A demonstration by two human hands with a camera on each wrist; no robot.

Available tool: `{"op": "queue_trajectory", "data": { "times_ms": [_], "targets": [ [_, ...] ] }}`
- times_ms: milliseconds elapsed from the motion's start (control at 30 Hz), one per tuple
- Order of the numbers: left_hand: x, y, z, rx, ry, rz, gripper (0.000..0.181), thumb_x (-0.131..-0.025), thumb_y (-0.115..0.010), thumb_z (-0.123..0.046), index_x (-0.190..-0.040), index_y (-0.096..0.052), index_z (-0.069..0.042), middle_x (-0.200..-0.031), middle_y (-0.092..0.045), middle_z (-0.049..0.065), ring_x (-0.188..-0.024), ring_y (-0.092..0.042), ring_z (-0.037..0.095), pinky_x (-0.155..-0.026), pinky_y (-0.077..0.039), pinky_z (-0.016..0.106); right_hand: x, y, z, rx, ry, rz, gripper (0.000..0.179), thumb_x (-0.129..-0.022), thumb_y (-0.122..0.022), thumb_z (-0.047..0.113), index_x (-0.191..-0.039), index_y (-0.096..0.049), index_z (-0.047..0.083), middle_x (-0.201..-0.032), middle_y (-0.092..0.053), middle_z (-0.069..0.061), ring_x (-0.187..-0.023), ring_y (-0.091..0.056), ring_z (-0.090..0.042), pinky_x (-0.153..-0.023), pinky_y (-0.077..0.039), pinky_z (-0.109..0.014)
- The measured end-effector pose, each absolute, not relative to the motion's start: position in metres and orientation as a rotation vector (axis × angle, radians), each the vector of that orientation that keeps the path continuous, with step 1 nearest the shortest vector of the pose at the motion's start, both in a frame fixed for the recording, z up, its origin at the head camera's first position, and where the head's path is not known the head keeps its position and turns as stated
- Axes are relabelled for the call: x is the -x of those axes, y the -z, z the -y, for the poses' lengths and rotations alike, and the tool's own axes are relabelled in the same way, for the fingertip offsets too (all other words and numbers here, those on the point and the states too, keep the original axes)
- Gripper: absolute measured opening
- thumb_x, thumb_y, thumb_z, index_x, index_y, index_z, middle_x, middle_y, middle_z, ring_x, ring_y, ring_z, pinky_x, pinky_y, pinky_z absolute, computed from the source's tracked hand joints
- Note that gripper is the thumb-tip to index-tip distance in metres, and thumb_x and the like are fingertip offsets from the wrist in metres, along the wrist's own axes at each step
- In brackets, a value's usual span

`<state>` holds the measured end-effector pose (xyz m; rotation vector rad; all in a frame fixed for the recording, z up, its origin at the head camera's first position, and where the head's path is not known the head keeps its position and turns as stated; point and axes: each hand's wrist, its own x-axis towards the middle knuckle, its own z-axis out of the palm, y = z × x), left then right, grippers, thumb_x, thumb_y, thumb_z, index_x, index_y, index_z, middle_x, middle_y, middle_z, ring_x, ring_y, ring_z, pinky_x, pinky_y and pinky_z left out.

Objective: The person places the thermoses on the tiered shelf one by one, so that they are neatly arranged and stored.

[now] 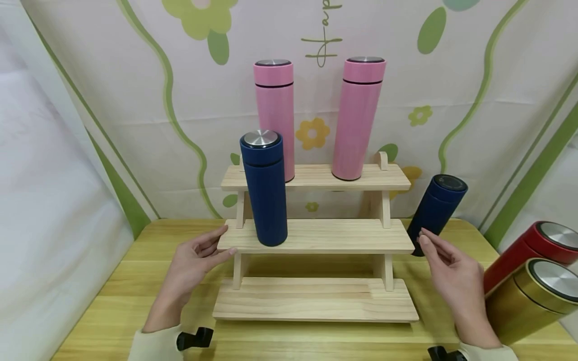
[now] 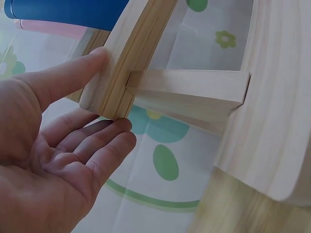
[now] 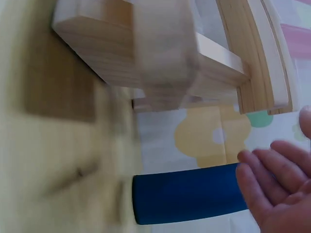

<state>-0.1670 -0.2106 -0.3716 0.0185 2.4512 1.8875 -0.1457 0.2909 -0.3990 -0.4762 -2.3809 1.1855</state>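
Observation:
A three-tier wooden display stand point(image 1: 316, 301) faces me. My left hand point(image 1: 194, 260) is at the left end of its middle shelf, the thumb on the board and the fingers by its lower edge, as the left wrist view shows. On that shelf a dark blue thermos flask point(image 1: 267, 200) stands upright, toward the left. Two pink thermos flasks point(image 1: 358, 120) are on the top shelf. Off the stand's right end, my right hand point(image 1: 456, 276) has loosely bent fingers and nothing in them. Behind its fingertips, another blue flask point(image 1: 435, 208) stands on the table.
At the right edge are a red flask point(image 1: 510, 255) and a gold flask point(image 1: 510, 301), close together. The wooden table point(image 1: 135, 291) runs under the stand. Behind hangs a white cloth point(image 1: 135, 90) printed with flowers and vines.

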Motion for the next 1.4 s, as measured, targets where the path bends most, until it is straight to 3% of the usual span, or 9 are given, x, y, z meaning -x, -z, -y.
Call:
{"op": "queue_trajectory", "data": {
  "times_ms": [100, 167, 233, 267, 400, 433, 733, 1167, 1400],
  "targets": [
    [0.167, 0.371, 0.211, 0.007, -1.867, -2.470, 0.073, -0.093, -0.087, -0.031, -0.158, -0.055, -0.019, -0.168, -0.047, 0.004, -0.158, -0.042, 0.028, -0.116, -0.048, 0.028, 0.154, 0.394, -0.294, 0.555, -1.199, 2.387, 0.060, -0.100, -0.070, 0.060, -0.151, -0.064, 0.030, -0.145, -0.069, -0.003, -0.113, -0.071, 0.009, -0.072, -0.047, 0.003],
    [0.166, 0.371, 0.211, 0.022, -1.863, -2.477, 0.073, -0.093, -0.088, -0.031, -0.158, -0.056, -0.019, -0.168, -0.048, 0.004, -0.157, -0.042, 0.028, -0.117, -0.047, 0.030, 0.159, 0.391, -0.296, 0.621, -1.209, 2.384, 0.069, -0.098, -0.071, 0.062, -0.157, -0.057, 0.029, -0.152, -0.065, -0.005, -0.128, -0.071, -0.010, -0.074, -0.048, 0.003],
    [0.167, 0.371, 0.212, 0.025, -1.863, -2.477, 0.073, -0.093, -0.088, -0.031, -0.158, -0.056, -0.019, -0.168, -0.048, 0.004, -0.157, -0.043, 0.027, -0.116, -0.048, 0.030, 0.165, 0.388, -0.298, 0.682, -1.230, 2.368, 0.077, -0.098, -0.071, 0.062, -0.163, -0.049, 0.027, -0.157, -0.060, -0.007, -0.140, -0.064, -0.029, -0.090, -0.057, -0.008],
    [0.167, 0.371, 0.212, 0.022, -1.865, -2.471, 0.073, -0.093, -0.088, -0.031, -0.158, -0.056, -0.019, -0.168, -0.048, 0.003, -0.157, -0.043, 0.027, -0.116, -0.048, 0.030, 0.167, 0.388, -0.299, 0.711, -1.240, 2.350, 0.080, -0.098, -0.071, 0.062, -0.164, -0.046, 0.025, -0.159, -0.058, -0.008, -0.142, -0.062, -0.033, -0.098, -0.059, -0.016],
    [0.167, 0.372, 0.211, 0.004, -1.866, -2.461, 0.074, -0.093, -0.088, -0.032, -0.158, -0.055, -0.019, -0.168, -0.048, 0.002, -0.157, -0.043, 0.026, -0.117, -0.048, 0.029, 0.171, 0.386, -0.302, 0.786, -1.276, 2.284, 0.091, -0.097, -0.074, 0.058, -0.170, -0.035, 0.019, -0.167, -0.048, -0.012, -0.149, -0.054, -0.038, -0.122, -0.047, -0.053],
    [0.167, 0.372, 0.211, 0.003, -1.866, -2.463, 0.074, -0.093, -0.088, -0.032, -0.158, -0.055, -0.019, -0.168, -0.048, 0.002, -0.157, -0.043, 0.025, -0.117, -0.049, 0.030, 0.173, 0.386, -0.302, 0.797, -1.288, 2.269, 0.094, -0.096, -0.075, 0.058, -0.170, -0.033, 0.018, -0.169, -0.045, -0.012, -0.152, -0.051, -0.039, -0.123, -0.045, -0.056],
    [0.166, 0.374, 0.211, -0.002, -1.872, -2.474, 0.073, -0.093, -0.087, -0.030, -0.158, -0.056, -0.018, -0.167, -0.049, 0.004, -0.156, -0.044, 0.026, -0.114, -0.051, 0.027, 0.183, 0.391, -0.301, 0.831, -1.457, 2.188, 0.107, -0.094, -0.078, 0.057, -0.175, -0.017, 0.024, -0.180, -0.022, -0.001, -0.167, -0.025, -0.032, -0.135, -0.028, -0.055],
    [0.166, 0.375, 0.209, -0.004, -1.862, -2.488, 0.074, -0.093, -0.088, -0.033, -0.158, -0.055, -0.017, -0.168, -0.047, 0.005, -0.158, -0.042, 0.029, -0.121, -0.045, 0.038, 0.187, 0.376, -0.306, 0.812, -1.476, 2.330, 0.108, -0.096, -0.074, 0.059, -0.175, -0.012, 0.019, -0.180, -0.020, -0.009, -0.166, -0.022, -0.039, -0.132, -0.029, -0.062],
    [0.165, 0.375, 0.209, -0.032, -1.869, -2.491, 0.073, -0.094, -0.087, -0.031, -0.158, -0.055, -0.015, -0.168, -0.048, 0.003, -0.158, -0.042, 0.028, -0.120, -0.045, 0.036, 0.194, 0.368, -0.306, 0.847, -1.503, 2.290, 0.106, -0.096, -0.075, 0.054, -0.175, -0.013, 0.019, -0.180, -0.022, -0.013, -0.165, -0.025, -0.038, -0.133, -0.029, -0.060]
  ]
}}
